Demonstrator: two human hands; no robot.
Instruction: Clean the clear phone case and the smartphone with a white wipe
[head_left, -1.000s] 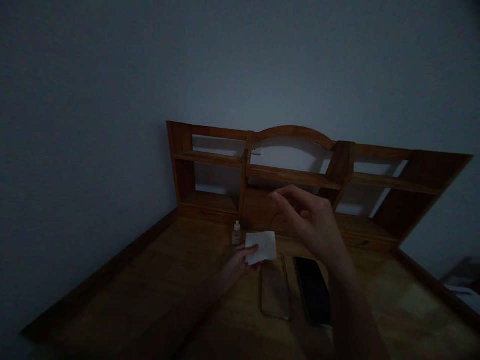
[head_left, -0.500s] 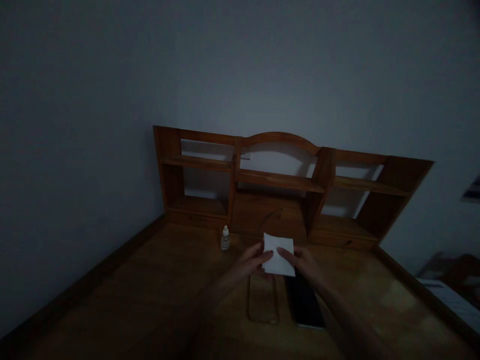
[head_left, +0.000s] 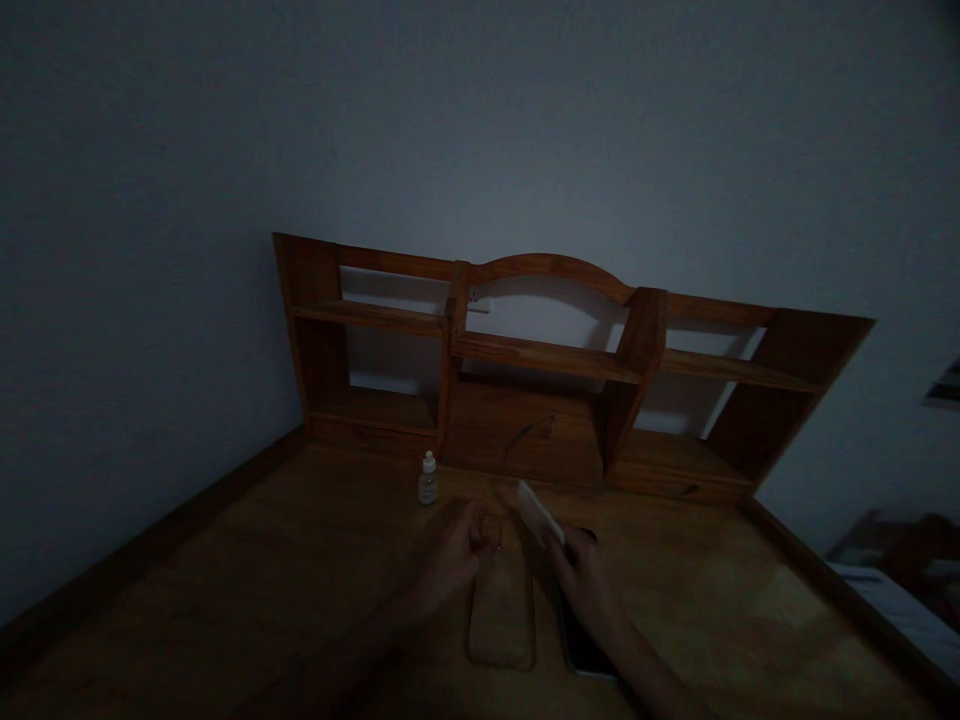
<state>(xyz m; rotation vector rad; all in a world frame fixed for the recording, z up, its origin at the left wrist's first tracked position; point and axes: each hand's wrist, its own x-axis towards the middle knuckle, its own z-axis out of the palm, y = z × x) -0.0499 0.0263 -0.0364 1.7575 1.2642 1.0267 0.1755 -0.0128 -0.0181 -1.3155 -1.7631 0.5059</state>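
My right hand (head_left: 589, 580) grips a folded white tissue (head_left: 537, 510) by its near end, tilted so mostly its edge shows. Under that hand lies a black phone (head_left: 585, 640) on the wooden desk, partly covered by the hand and forearm. To its left a clear phone case (head_left: 501, 625) lies flat. My left hand (head_left: 461, 548) is at the upper left corner of the case, its fingers curled in. Dim light and blur hide whether anything is between them. A small dropper bottle (head_left: 428, 480) with a white top stands upright beyond my left hand.
A wooden shelf unit (head_left: 547, 360) stands along the back of the desk (head_left: 300, 580), against the wall. Behind it a power socket (head_left: 478, 301) shows on the wall. Raised wooden edges border the desk at left and right. White bedding-like material (head_left: 892, 605) lies beyond the right edge.
My hands have parted: the left has let go of the tissue and moved down-left to the case. My right hand keeps the tissue, now turned edge-on. The view has shifted slightly.
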